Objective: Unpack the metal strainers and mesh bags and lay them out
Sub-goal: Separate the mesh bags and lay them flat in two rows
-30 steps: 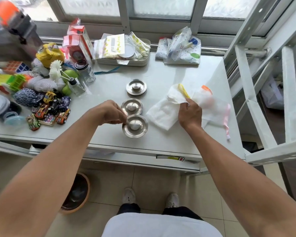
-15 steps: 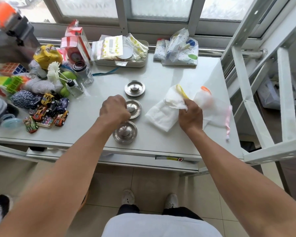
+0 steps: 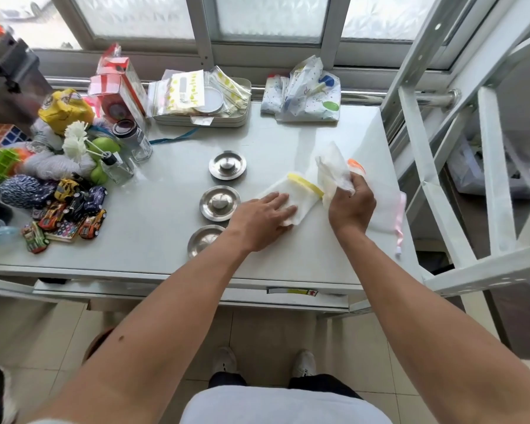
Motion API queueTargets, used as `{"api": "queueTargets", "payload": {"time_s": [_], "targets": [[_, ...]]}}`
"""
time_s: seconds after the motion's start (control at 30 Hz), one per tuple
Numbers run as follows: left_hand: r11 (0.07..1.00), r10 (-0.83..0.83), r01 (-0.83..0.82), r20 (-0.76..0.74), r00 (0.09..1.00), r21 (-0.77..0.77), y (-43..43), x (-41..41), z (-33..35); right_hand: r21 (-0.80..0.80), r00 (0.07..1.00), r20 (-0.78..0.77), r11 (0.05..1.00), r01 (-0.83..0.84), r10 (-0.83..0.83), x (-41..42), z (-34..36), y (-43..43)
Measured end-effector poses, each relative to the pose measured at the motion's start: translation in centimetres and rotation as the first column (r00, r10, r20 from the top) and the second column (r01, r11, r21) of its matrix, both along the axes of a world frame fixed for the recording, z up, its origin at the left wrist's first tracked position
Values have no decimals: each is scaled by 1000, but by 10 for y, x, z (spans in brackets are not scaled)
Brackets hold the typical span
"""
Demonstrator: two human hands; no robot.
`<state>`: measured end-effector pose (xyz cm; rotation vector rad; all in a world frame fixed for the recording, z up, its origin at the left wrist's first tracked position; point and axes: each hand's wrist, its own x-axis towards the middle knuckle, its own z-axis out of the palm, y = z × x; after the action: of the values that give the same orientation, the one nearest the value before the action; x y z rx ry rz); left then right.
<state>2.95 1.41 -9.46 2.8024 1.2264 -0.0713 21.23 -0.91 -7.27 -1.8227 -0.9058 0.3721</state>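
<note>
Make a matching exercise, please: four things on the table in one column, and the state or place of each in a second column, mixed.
Column 1:
1. left hand
2. right hand
3. yellow-trimmed mesh bag
4. farthest metal strainer

Column 2:
A. lifts a crumpled white bag off the table
B. stands free, touched by nothing
C. presses flat, palm down
D. lies flat under a palm

Pairs: 1-C, 2-A, 3-D, 4-B
</note>
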Motion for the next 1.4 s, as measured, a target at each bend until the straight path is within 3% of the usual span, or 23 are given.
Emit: {"api": "queueTargets", "payload": {"time_s": [0.13, 0.2, 0.33, 0.43, 0.53, 0.6, 0.73, 0.93, 1.03, 1.1, 1.17, 1.23, 1.33, 1.4], "targets": [[982, 189, -189, 5, 982, -4, 12, 21, -2, 80, 999, -28, 996, 30, -28, -4, 10, 6], [947, 318, -320, 82, 944, 9, 20, 31, 0, 102, 999, -40, 994, 38, -34, -5, 17, 9], [808, 553, -590, 360, 752, -8, 36, 45, 17, 130, 995, -82, 989, 64, -54, -4, 25, 16], [854, 430, -494, 313, 847, 164, 41, 50, 18, 155, 997, -60, 986, 61, -52, -2, 26, 19], [939, 324, -336, 137, 936, 75, 34, 54, 6, 139, 998, -34, 989, 52, -48, 1, 22, 21], [950, 312, -313, 98, 945, 0, 31, 53, -5, 119, 999, -29, 992, 43, -39, 3, 20, 22], [963, 265, -269, 86, 960, 35, 37, 46, -12, 119, 999, -26, 992, 40, -37, 8, 16, 26], [924, 377, -375, -12, 926, 70, 44, 39, -9, 161, 1000, 28, 987, -17, 13, 7, 22, 42], [924, 367, -364, -3, 930, 120, 36, 40, -7, 190, 985, 159, 977, -101, 71, 6, 23, 46], [938, 323, -327, 54, 945, 118, 30, 39, -8, 196, 927, 342, 953, -229, 153, 9, 18, 48], [948, 288, -299, 109, 952, 107, 26, 39, -7, 72, 787, 549, 922, -380, 282, 17, 5, 48], [940, 319, -337, 204, 926, 60, 23, 41, -3, -153, 659, 614, 885, -440, 434, 29, -13, 48], [910, 407, -409, 319, 856, -64, 21, 49, 8, -463, 620, 528, 809, -363, 580, 41, -31, 40], [913, 406, -392, 330, 852, -111, 22, 55, 13, -533, 615, 522, 789, -306, 591, 45, -34, 37]]}}
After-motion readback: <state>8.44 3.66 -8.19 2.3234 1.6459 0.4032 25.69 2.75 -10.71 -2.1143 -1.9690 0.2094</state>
